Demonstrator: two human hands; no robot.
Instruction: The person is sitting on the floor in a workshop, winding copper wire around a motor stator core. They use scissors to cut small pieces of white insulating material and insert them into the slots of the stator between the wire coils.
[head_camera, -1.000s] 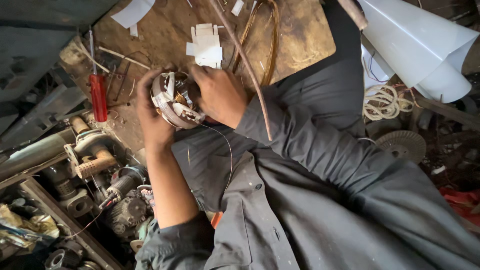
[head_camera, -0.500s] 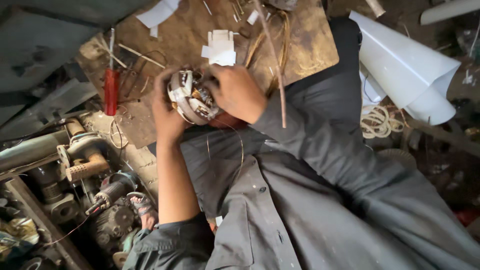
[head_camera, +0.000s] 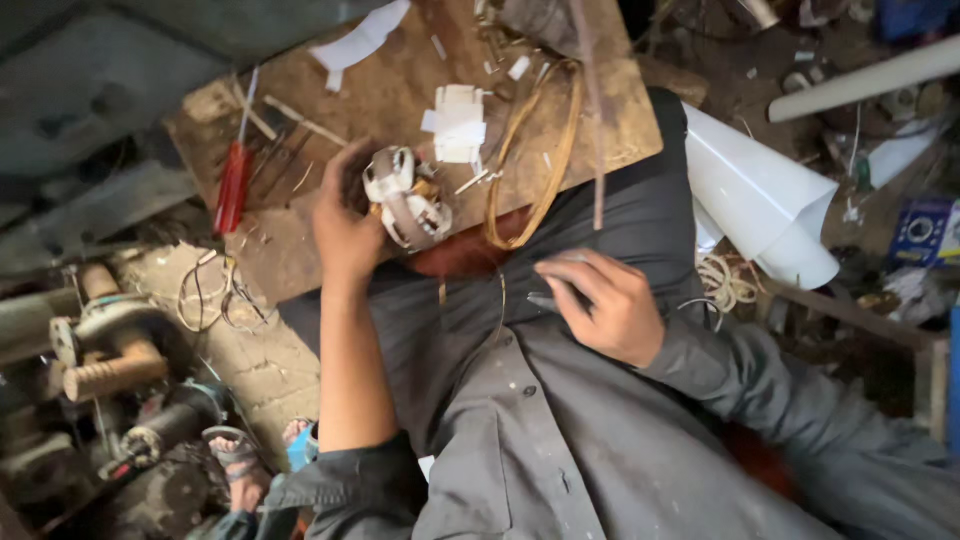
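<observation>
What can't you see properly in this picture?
Head view:
- Left hand covers one side of the wound motor part.
- Right hand: its fingers hide most of a thin dark thing; what it is, unclear.
- White rolled sheet: partly hidden behind the grey-clothed leg.
- Machines at lower left: dark, cut off by the edge.

Left hand (head_camera: 345, 225) reaches forward, fingers curled in a grip; right hand (head_camera: 600, 305) rests lower, fingers loosely bent.

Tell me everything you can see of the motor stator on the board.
The stator is a small round core wrapped in white insulation strips, with coppery wire showing between them. It lies tilted at the near edge of the wooden board. The left hand has its grip on its left side; the right hand is apart, on the lap.
</observation>
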